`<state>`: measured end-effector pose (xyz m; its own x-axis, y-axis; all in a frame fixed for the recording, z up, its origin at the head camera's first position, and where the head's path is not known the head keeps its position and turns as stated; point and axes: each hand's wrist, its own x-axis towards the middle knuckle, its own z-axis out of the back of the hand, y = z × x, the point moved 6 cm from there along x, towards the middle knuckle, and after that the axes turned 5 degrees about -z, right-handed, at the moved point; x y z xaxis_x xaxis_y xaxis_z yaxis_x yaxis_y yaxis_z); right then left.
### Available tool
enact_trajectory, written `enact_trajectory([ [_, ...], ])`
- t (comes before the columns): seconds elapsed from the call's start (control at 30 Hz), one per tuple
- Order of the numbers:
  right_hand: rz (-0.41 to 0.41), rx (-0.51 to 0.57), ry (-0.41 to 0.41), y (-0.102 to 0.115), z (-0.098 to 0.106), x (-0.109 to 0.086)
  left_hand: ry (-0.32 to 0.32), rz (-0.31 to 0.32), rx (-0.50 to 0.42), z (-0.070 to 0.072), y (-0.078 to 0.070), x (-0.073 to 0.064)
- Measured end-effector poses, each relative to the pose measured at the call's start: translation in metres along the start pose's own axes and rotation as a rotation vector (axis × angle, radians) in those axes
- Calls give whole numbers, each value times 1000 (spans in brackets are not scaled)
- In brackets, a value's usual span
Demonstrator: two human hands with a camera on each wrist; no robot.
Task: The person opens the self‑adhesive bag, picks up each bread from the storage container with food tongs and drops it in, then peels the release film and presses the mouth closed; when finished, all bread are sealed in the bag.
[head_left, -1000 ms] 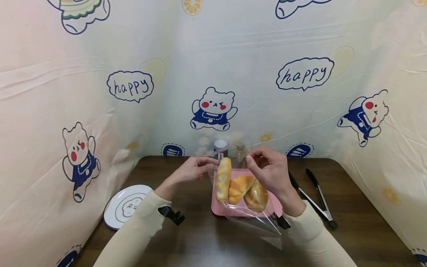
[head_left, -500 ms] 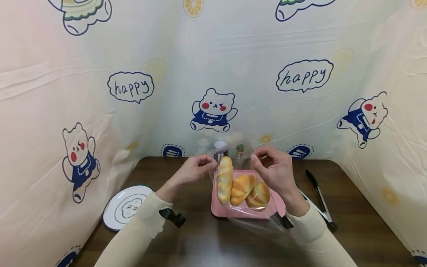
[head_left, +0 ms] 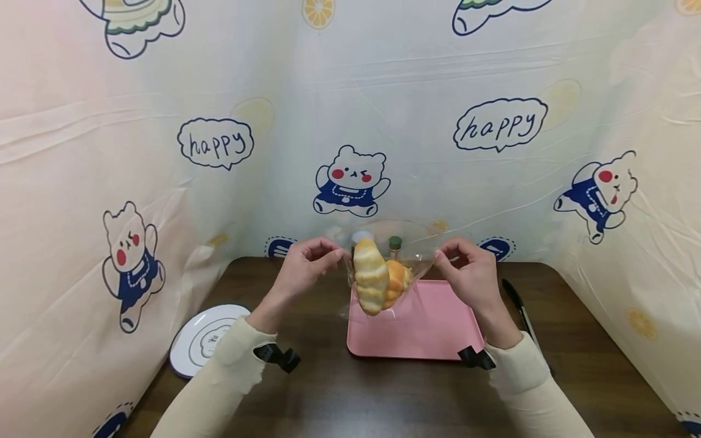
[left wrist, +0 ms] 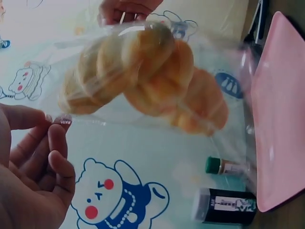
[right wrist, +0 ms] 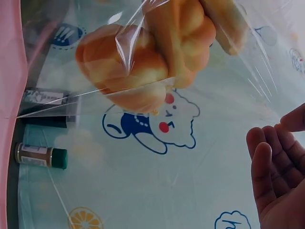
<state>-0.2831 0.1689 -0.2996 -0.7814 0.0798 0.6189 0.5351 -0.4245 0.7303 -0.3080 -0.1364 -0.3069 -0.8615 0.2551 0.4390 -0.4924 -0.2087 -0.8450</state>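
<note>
A clear plastic bag [head_left: 420, 260] hangs between both hands, raised over the near-empty-looking pink tray [head_left: 432, 322]. Inside it sit a long ridged bread roll [head_left: 371, 278], an orange-brown shaped bread [head_left: 395, 285] and a rounder bun [right wrist: 121, 69]. My left hand [head_left: 306, 267] pinches the bag's upper left edge between thumb and forefinger. At the opposite edge, my right hand [head_left: 473, 280] pinches the plastic the same way. In the head view the round bun is mostly hidden behind the other breads.
Behind the tray stand a dark jar with a pale lid [left wrist: 226, 206] and a small green-capped bottle [right wrist: 40, 156]. A white plate [head_left: 202, 340] lies at the left of the table. Black-tipped tongs [head_left: 523, 307] lie at the right, partly hidden by the right arm.
Both hands have risen and spread apart, lifting the bag with the breads off the pink tray. The breads have tilted and bunched towards the left, and more of the tray shows.
</note>
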Motion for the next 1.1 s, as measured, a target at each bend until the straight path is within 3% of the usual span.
enact_trajectory([
  [0.17,-34,12,47,-9,0,1,-62,7,-1,-1,-1,-1],
  [0.37,-36,10,84,-13,-2,2,-60,10,-77,-8,0,-1],
  [0.67,-99,48,131,-15,-2,1,-97,7,-40,-10,-3,-1],
  [0.83,-118,42,163,-19,-4,2,-122,18,-75,-13,-7,-1],
  [1.1,-165,15,217,-24,-9,-1,-153,-50,-109,-18,-16,-2],
])
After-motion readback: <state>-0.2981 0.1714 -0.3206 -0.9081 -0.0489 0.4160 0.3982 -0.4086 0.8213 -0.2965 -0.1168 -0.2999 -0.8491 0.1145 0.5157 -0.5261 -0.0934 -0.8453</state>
